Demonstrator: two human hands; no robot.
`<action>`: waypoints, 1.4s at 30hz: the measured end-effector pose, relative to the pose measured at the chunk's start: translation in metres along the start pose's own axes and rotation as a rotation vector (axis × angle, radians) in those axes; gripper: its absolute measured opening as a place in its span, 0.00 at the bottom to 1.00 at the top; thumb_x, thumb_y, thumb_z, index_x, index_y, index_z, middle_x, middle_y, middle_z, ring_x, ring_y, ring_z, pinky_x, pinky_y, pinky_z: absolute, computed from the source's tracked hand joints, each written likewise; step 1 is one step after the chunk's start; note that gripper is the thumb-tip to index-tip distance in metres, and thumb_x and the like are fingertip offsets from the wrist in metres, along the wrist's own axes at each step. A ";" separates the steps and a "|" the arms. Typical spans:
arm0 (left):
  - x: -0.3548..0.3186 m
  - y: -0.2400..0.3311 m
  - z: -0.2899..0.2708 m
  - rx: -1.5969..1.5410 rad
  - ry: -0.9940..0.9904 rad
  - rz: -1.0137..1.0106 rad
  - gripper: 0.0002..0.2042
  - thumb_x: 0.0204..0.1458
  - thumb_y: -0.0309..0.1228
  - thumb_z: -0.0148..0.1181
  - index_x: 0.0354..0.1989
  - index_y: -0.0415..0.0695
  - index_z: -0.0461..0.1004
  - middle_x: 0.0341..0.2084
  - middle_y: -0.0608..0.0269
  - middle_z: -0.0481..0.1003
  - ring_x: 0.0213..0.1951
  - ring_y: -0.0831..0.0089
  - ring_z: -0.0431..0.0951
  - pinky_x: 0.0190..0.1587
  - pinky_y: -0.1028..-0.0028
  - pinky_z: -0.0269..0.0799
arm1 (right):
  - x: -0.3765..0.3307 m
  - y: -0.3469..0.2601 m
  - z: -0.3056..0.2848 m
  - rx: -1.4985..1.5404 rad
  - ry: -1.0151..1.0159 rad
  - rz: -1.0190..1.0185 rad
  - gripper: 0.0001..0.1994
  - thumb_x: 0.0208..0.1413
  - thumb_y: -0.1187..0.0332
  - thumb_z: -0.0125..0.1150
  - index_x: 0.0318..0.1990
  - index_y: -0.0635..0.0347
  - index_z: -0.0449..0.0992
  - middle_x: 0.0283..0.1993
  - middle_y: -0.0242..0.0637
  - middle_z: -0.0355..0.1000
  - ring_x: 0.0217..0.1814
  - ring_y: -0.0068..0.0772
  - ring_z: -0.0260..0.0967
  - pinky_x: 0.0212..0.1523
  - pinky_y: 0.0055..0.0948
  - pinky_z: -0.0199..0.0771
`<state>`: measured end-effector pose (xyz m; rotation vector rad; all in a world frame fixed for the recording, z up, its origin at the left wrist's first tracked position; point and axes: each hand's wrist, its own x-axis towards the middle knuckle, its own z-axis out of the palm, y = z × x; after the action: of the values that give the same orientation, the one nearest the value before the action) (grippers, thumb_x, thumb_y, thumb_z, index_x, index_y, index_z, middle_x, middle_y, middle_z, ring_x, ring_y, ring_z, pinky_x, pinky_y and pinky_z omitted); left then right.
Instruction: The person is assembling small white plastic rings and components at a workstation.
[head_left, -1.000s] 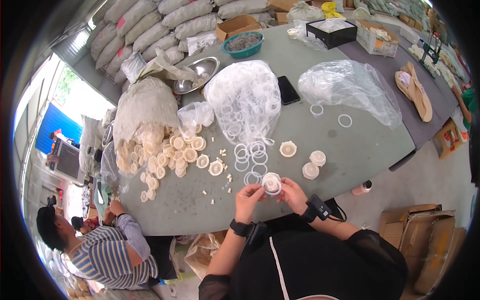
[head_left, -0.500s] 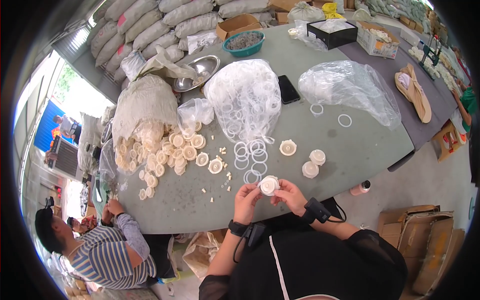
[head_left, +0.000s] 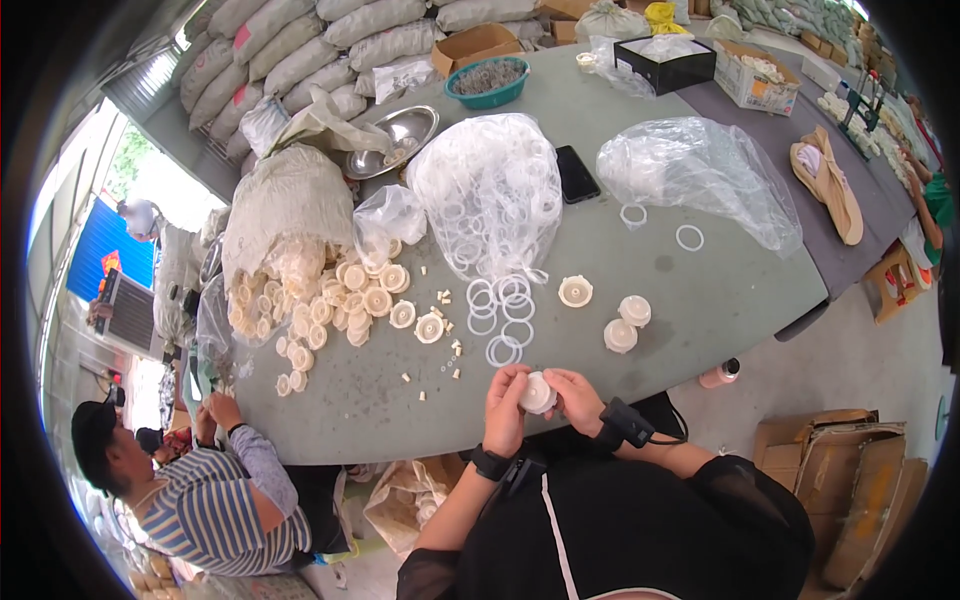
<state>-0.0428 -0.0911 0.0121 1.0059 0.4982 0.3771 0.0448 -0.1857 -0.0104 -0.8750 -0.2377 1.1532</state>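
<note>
Close to the table's near edge, a round cream plastic cap (head_left: 537,394) is held between my two hands. My left hand (head_left: 506,412) pinches its left side with the fingertips. The fingers of my right hand (head_left: 578,402) grip it from the right. Just beyond them lie clear white sealing rings (head_left: 504,350), spilling from a transparent bag of rings (head_left: 485,190). One loose cap (head_left: 575,291) sits to the right of the rings, and two more caps (head_left: 628,324) touch each other farther right.
Left of the rings lie small cream plugs (head_left: 457,347) and a pile of caps (head_left: 350,300) from a woven sack (head_left: 290,210). A phone (head_left: 577,175), a clear plastic bag (head_left: 690,175) and a teal basin (head_left: 488,85) are farther back. A person in stripes (head_left: 215,500) works at left.
My hands and the cap have moved slightly down toward me, and the cap has tilted. My left hand now covers more of its left side.
</note>
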 end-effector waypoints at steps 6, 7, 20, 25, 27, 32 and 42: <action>-0.001 0.002 0.009 -0.133 0.076 -0.001 0.10 0.55 0.32 0.41 0.42 0.42 0.62 0.27 0.63 0.69 0.28 0.77 0.71 0.27 0.77 0.68 | 0.000 0.000 -0.001 0.009 -0.023 0.029 0.13 0.55 0.60 0.45 0.34 0.61 0.70 0.26 0.30 0.68 0.21 0.18 0.62 0.21 0.17 0.64; -0.001 0.003 0.009 -0.130 0.083 0.005 0.10 0.55 0.32 0.41 0.42 0.42 0.62 0.27 0.63 0.69 0.27 0.77 0.71 0.27 0.78 0.67 | 0.000 0.001 -0.001 0.002 -0.022 0.036 0.13 0.55 0.60 0.46 0.33 0.61 0.70 0.26 0.30 0.68 0.21 0.18 0.62 0.21 0.17 0.64; 0.005 0.000 -0.007 -0.107 0.079 -0.032 0.09 0.53 0.28 0.45 0.41 0.40 0.65 0.22 0.69 0.69 0.22 0.83 0.69 0.25 0.83 0.65 | -0.006 -0.001 -0.002 -0.122 -0.112 0.015 0.12 0.55 0.61 0.47 0.32 0.61 0.71 0.26 0.29 0.68 0.23 0.16 0.63 0.24 0.14 0.63; 0.005 0.009 -0.012 0.095 -0.017 -0.028 0.09 0.51 0.25 0.49 0.41 0.40 0.67 0.23 0.69 0.69 0.21 0.84 0.68 0.24 0.84 0.63 | -0.001 0.000 -0.005 -0.198 0.026 0.034 0.13 0.53 0.61 0.50 0.30 0.62 0.73 0.22 0.27 0.68 0.20 0.15 0.62 0.19 0.15 0.61; 0.010 0.013 -0.022 0.402 -0.133 -0.025 0.10 0.48 0.25 0.53 0.40 0.39 0.68 0.22 0.69 0.70 0.22 0.84 0.68 0.26 0.84 0.64 | 0.003 -0.002 -0.011 -0.262 0.040 0.061 0.12 0.53 0.61 0.50 0.29 0.61 0.73 0.21 0.27 0.67 0.19 0.15 0.62 0.17 0.15 0.60; 0.042 0.047 -0.053 0.927 0.038 0.277 0.15 0.42 0.28 0.58 0.40 0.39 0.67 0.27 0.61 0.71 0.28 0.74 0.71 0.30 0.75 0.67 | 0.014 -0.042 -0.019 -0.613 0.245 -0.141 0.15 0.52 0.60 0.49 0.27 0.63 0.73 0.18 0.27 0.67 0.17 0.16 0.60 0.15 0.18 0.58; 0.087 0.045 -0.108 1.792 0.400 0.460 0.09 0.38 0.26 0.50 0.31 0.44 0.67 0.31 0.59 0.67 0.37 0.63 0.68 0.36 0.66 0.65 | 0.016 -0.102 -0.106 -1.032 0.522 -0.226 0.14 0.51 0.61 0.49 0.24 0.66 0.69 0.19 0.32 0.64 0.19 0.20 0.62 0.12 0.22 0.62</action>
<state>-0.0347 0.0519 -0.0161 2.8408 0.9851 0.5139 0.1835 -0.2357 -0.0121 -1.9574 -0.4968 0.4997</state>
